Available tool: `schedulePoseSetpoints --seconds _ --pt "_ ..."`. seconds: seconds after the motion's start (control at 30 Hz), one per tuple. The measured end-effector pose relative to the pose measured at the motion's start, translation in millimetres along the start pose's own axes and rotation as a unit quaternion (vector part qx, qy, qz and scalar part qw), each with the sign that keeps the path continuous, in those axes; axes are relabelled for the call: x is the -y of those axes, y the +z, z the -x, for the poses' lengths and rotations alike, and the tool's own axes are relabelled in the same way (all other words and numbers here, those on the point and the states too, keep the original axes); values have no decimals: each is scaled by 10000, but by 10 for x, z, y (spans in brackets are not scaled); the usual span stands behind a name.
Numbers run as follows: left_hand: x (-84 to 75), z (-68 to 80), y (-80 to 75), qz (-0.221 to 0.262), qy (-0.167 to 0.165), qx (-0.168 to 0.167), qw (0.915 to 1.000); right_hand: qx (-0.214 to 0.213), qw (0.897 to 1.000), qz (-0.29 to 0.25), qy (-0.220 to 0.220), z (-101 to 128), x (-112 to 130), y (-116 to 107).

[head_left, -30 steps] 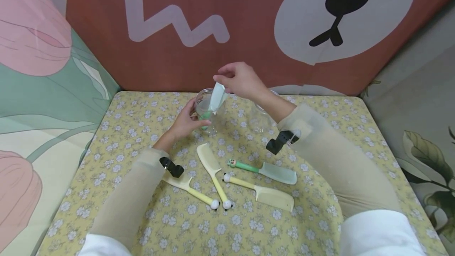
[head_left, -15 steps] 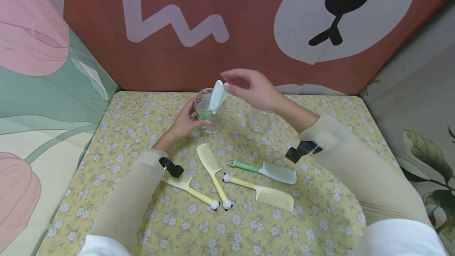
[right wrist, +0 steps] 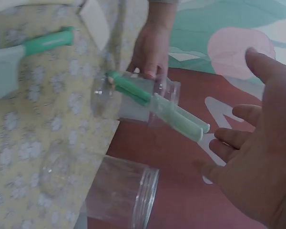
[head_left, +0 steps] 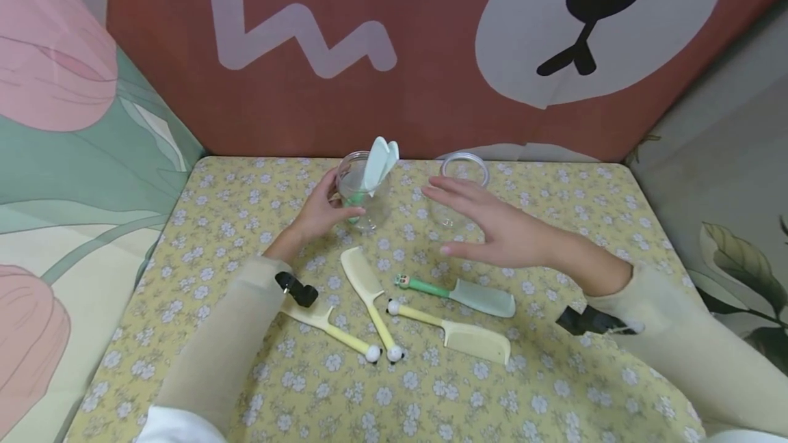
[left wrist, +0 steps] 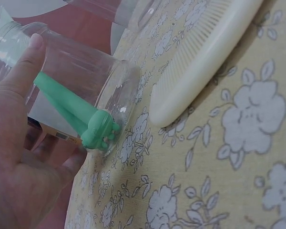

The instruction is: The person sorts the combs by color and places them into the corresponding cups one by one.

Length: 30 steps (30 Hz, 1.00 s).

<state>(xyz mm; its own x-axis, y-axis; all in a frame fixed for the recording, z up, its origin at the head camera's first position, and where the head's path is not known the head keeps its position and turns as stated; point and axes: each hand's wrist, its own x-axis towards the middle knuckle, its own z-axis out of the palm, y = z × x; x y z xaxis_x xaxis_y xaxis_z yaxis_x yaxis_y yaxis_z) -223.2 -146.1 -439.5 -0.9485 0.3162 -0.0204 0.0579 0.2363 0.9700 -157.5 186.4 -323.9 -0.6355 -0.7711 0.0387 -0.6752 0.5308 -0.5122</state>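
Note:
My left hand (head_left: 320,214) grips a clear plastic jar (left wrist: 86,52) standing on the table, its fingers and thumb round the side. Two combs (right wrist: 178,119) with pale mint blades and green handles lean inside it, blades sticking out above the rim. My right hand (head_left: 498,224) holds nothing; its fingers are spread over the table, in front of a second clear jar (right wrist: 121,191). Below that hand lies a green-handled comb (head_left: 483,298). Nearer me lie yellow combs with panda-like ends: one at right (head_left: 477,342), one in the middle (head_left: 362,273), one at left (head_left: 345,338), partly behind my left wrist.
A yellow flowered cloth (head_left: 418,409) covers the table. A red-brown backdrop (head_left: 431,101) with a cartoon face rises along the far edge. Printed panels stand at left (head_left: 74,176) and right (head_left: 695,156).
My right hand has let go of the pale comb in the jar and moved right and toward me, its fingers spreading. The left hand keeps its grip on the jar.

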Motion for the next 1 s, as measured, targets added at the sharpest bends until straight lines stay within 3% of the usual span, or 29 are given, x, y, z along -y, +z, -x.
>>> schedulePoseSetpoints --seconds 0.13,0.3,0.37,1.0 --pt "-5 -6 -2 -20 9 -4 10000 137 9982 578 -103 164 -24 108" --pt "196 -94 -12 -97 134 -62 9998 205 9961 854 -11 362 -94 251" --pt "277 -126 -16 -141 191 -89 9997 205 9960 865 77 441 -124 303" --pt "282 -123 -4 -56 232 -101 9997 -21 9954 510 809 981 -471 799"
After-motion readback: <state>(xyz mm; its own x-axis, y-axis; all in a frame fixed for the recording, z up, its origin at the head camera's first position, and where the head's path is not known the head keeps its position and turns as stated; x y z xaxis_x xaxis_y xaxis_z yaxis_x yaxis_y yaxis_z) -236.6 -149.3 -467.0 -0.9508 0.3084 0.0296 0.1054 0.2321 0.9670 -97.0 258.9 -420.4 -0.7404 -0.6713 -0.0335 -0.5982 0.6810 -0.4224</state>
